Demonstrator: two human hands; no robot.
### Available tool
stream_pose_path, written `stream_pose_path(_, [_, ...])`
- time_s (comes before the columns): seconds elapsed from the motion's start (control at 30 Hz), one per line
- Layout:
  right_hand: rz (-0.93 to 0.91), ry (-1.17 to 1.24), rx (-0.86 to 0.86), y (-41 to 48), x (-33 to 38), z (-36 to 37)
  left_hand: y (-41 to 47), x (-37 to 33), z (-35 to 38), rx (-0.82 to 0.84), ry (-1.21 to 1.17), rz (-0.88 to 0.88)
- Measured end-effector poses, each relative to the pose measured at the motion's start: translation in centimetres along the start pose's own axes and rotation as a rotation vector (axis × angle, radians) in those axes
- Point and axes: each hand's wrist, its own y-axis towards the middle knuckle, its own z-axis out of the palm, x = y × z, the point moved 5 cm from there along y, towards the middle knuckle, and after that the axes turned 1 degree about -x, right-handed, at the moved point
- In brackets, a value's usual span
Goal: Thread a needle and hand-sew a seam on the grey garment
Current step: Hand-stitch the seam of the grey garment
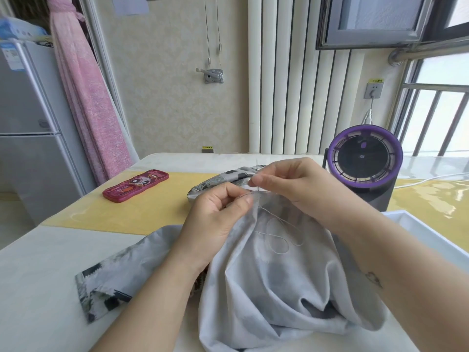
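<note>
I see the grey garment (279,275) heaped on the desk (50,262) right in front of me, its patterned edge trailing off to the left; my left hand (218,217) has its fingers (243,201) curled in, pinching a raised fold of the cloth at the top of the heap; my right hand (286,181) sits just beyond it, thumb and forefinger closed on the needle (257,165), which stands nearly upright with its tip down at the fold; the two hands are almost touching; pale thread (279,240) runs from the needle and lies in loose loops on the cloth below; a pink phone case (135,185) rests on the yellow mat (142,207) to the left, well apart; a purple-rimmed fan (364,158) stands behind my right hand; a white tray (431,237) sits at the right edge.
</note>
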Motion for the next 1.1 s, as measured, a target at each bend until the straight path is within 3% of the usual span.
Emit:
stream_pose_path(0.07, [0.073, 0.281, -0.08, 0.4, -0.5, -0.5, 0.1, 0.2, -0.2, -0.005, -0.004, -0.018])
stream_pose_path(0.13, [0.186, 0.749, -0.109, 0.4, -0.5, -0.6, 0.1, 0.5, -0.2, -0.01, -0.02, -0.044])
stream_pose_path(0.2, [0.182, 0.933, -0.105, 0.3, 0.0, -0.8, 0.1, 0.7, -0.3, -0.018, -0.021, -0.059])
stream_pose_path(0.23, [0.131, 0.791, -0.094, 0.2, 0.4, -1.1, 0.1, 0.7, -0.3, -0.021, -0.017, -0.06])
stream_pose_path(0.37, [-0.098, -0.508, -0.11, 0.0, 1.0, -1.6, 0.0, 0.5, -0.4, -0.035, 0.007, -0.057])
stream_pose_path(0.43, [-0.066, -0.717, -0.07, 0.2, 0.6, -2.1, 0.0, 0.5, -0.6, -0.063, 0.007, -0.062])
stream_pose_path(0.5, [0.005, -0.519, -0.022, 0.2, 0.4, -2.7, 0.0, 0.4, -0.8, -0.083, 0.007, -0.072])
stream_pose_path(0.63, [0.161, 0.681, 0.082, -0.2, 0.9, -2.0, 0.0, 0.5, -0.7, -0.096, 0.0, -0.089])
stream_pose_path(0.7, [0.107, 0.857, 0.043, 0.4, 0.8, -2.2, 0.0, 0.5, -0.8, -0.1, -0.007, -0.094])
stream_pose_path(0.87, [-0.077, 0.306, -0.29, 1.1, -0.5, -3.3, 0.1, 0.4, -0.8, -0.092, 0.016, -0.09])
stream_pose_path(1.1, [-0.241, -0.197, -0.233, -0.2, 1.1, -1.0, 0.0, 0.2, -0.8, -0.101, 0.01, -0.084])
